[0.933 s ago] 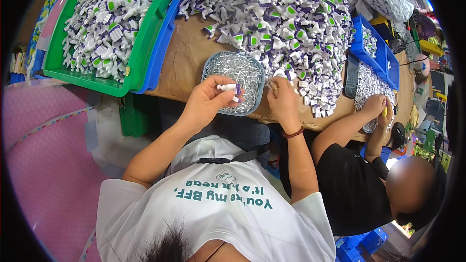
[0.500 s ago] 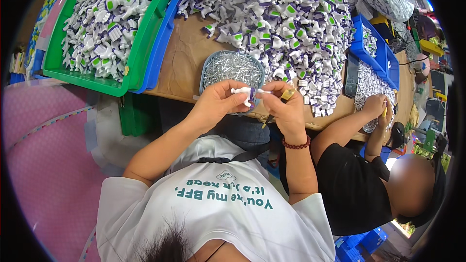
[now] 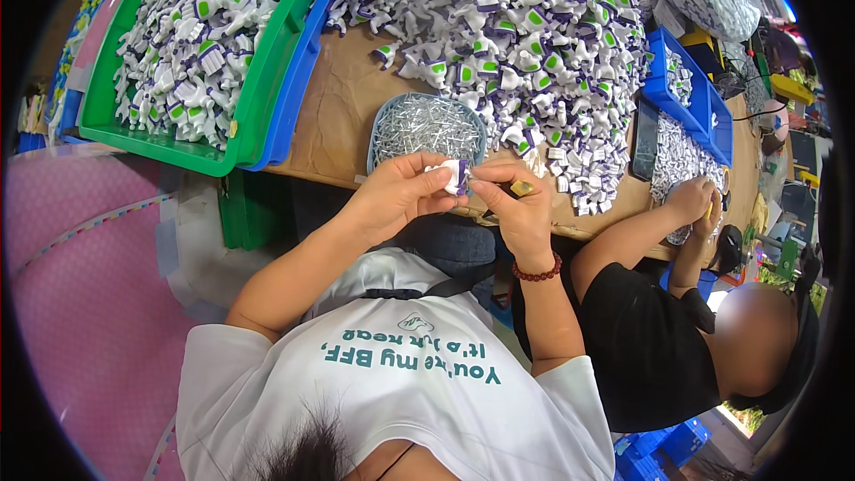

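My left hand (image 3: 389,194) pinches a small white and purple plastic figure piece (image 3: 460,176) between thumb and fingers. Against the piece's right side rest the thumb and fingertips of my right hand (image 3: 525,223). A yellow-handled tool (image 3: 522,187) is tucked in that same hand; its working end is mostly hidden, so I cannot tell its exact kind. Whether the right fingertips also pinch a small part is hidden. Just beyond both hands stands a bowl (image 3: 371,153) full of thin silver metal pins (image 3: 427,129).
A big heap of white, purple and green pieces (image 3: 534,44) covers the far table (image 3: 325,116). Small striped white parts (image 3: 583,174) lie to its right. More pieces fill a green crate (image 3: 245,125) at left. A co-worker (image 3: 650,347) sits close at right, near a blue tray (image 3: 668,111).
The figure piece has turned within my left fingers. My right hand has shifted slightly left and down, and the yellow-handled tool has tilted with it.
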Available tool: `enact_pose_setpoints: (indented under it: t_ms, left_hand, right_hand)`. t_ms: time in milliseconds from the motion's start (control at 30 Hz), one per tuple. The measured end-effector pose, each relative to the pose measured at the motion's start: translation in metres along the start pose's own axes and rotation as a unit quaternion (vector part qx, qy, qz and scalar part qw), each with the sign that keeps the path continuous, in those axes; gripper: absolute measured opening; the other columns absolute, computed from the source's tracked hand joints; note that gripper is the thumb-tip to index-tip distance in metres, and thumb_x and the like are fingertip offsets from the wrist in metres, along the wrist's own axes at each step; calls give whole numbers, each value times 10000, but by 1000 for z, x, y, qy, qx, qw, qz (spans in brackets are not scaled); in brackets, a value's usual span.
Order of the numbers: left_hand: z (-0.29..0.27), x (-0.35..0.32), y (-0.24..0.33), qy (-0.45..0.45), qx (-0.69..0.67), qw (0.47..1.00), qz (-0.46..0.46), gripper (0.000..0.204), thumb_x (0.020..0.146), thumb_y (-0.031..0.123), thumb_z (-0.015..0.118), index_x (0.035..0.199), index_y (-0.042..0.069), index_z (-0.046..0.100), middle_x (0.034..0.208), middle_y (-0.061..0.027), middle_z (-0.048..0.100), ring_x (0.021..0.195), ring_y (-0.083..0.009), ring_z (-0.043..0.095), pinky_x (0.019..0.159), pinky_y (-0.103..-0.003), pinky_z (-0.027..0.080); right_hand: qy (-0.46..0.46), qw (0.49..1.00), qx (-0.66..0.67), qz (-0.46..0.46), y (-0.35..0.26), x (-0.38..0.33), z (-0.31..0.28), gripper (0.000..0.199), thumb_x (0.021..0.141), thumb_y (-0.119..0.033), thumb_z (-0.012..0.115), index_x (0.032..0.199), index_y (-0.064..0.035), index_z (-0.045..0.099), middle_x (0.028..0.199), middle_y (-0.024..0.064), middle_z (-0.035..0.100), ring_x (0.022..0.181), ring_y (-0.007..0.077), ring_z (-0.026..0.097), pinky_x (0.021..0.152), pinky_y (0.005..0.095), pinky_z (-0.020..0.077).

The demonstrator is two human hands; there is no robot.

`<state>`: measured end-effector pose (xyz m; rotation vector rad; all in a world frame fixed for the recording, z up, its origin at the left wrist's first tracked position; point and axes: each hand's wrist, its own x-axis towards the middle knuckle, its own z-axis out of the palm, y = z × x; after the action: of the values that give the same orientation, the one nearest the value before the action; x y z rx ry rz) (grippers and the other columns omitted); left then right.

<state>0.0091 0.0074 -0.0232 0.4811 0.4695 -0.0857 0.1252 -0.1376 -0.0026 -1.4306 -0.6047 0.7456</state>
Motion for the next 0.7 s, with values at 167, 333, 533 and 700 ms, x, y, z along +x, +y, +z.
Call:
enact_pose_setpoints:
  t_ms: [167,333,533,700]
  left_hand:
    - [-7,1,-2,-17,-97,993,-71,190,883,124,542,1026,-1,550,935,-118,614,877,-225,634,718,-217,549]
    - [-4,-2,5,-9,-74,994,-77,193,865,109,572,1007,-20,550,934,-109,603,863,-208,629,748,-229,538]
    - [-3,-1,7,13,61,998,-14,195,866,88,566,1039,1,546,949,-114,610,884,-228,629,751,-267,536]
    - [-1,-5,13,17,121,992,18,175,865,67,563,1028,7,541,931,-89,604,865,-198,628,751,-266,525]
  right_hand:
    - [-25,994,-82,-68,-3,1,-1,116,741,69,636,843,17,655,852,78,624,778,136,582,694,232,455]
    - [-88,969,-184,-140,-12,1,-6,165,704,78,645,849,0,663,852,101,636,778,177,605,662,260,475]
    - [-120,947,-251,-163,-14,3,-8,199,691,75,648,864,-21,667,847,88,640,771,189,610,664,266,477]
    - [45,967,-250,14,-9,10,-51,151,735,1,641,885,-16,651,827,92,640,761,248,611,698,296,476]
